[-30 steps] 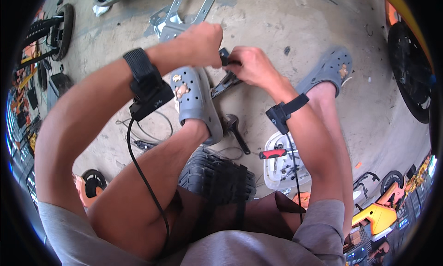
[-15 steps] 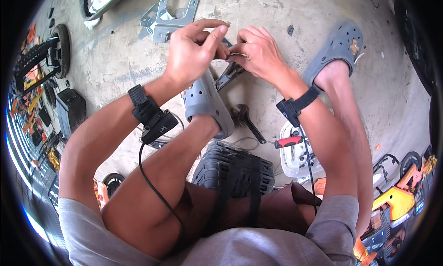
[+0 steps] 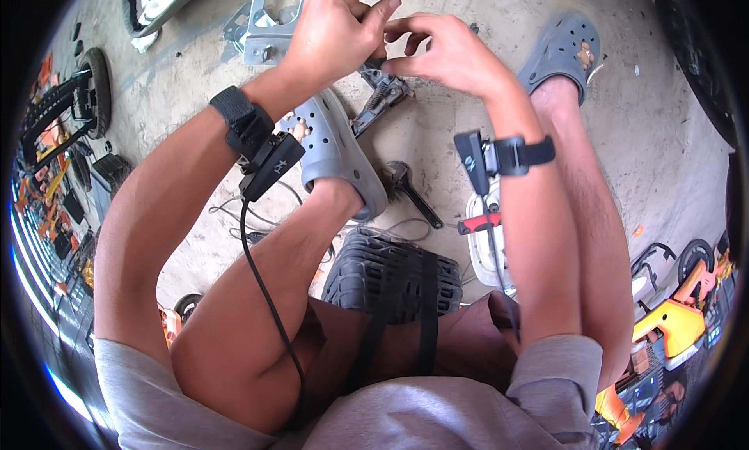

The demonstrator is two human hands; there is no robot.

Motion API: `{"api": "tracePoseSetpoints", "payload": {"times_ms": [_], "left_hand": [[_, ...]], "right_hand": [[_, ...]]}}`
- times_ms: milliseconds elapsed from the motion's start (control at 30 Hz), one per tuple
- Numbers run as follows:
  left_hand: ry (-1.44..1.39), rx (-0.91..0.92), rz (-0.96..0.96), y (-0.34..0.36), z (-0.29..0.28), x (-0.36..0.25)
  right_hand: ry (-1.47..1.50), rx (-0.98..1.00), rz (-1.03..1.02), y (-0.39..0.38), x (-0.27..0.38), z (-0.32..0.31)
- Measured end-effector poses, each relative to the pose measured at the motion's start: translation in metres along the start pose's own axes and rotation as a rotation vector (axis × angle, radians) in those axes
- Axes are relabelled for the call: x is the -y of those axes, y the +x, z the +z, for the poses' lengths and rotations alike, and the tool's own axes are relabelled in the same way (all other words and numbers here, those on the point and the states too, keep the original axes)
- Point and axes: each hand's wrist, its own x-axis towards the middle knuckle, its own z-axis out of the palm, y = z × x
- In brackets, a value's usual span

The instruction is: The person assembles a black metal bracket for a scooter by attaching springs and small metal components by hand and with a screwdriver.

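My left hand (image 3: 337, 35) is at the top middle, thumb and forefinger closed together; whatever they pinch is too small or hidden to name. Beside it, my right hand (image 3: 451, 56) has bent fingers, with its thumb and forefinger apart and their tips close to the left hand. Just below both hands is a grey metal linkage with a coil spring (image 3: 382, 93), its upper end partly covered by them. A metal bracket frame (image 3: 269, 40) lies left of my left hand.
An adjustable wrench (image 3: 413, 193) lies on the concrete between my grey clogs (image 3: 331, 142). Nearby stand a black ribbed seat (image 3: 390, 274) and a white tray (image 3: 485, 251) with a red-handled tool (image 3: 478, 224). Wheels and orange parts crowd both sides.
Both hands have moved up in the picture. My right thumb and forefinger, earlier pinched against the left fingers, have come apart. More of the spring linkage shows beneath the hands.
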Motion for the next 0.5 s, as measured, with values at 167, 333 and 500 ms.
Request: {"api": "tracePoseSetpoints", "payload": {"times_ms": [167, 333, 500], "left_hand": [[-0.026, -0.047, -0.041, 0.015, -0.008, 0.014], [-0.048, -0.002, -0.034, 0.034, -0.004, 0.014], [-0.138, 0.063, -0.075, 0.039, -0.019, 0.03]], "right_hand": [[-0.276, 0.064, -0.095, 0.03, 0.016, 0.01], [-0.278, 0.15, -0.106, 0.047, 0.011, -0.002], [-0.29, 0.184, -0.07, 0.047, 0.023, 0.005]]}}
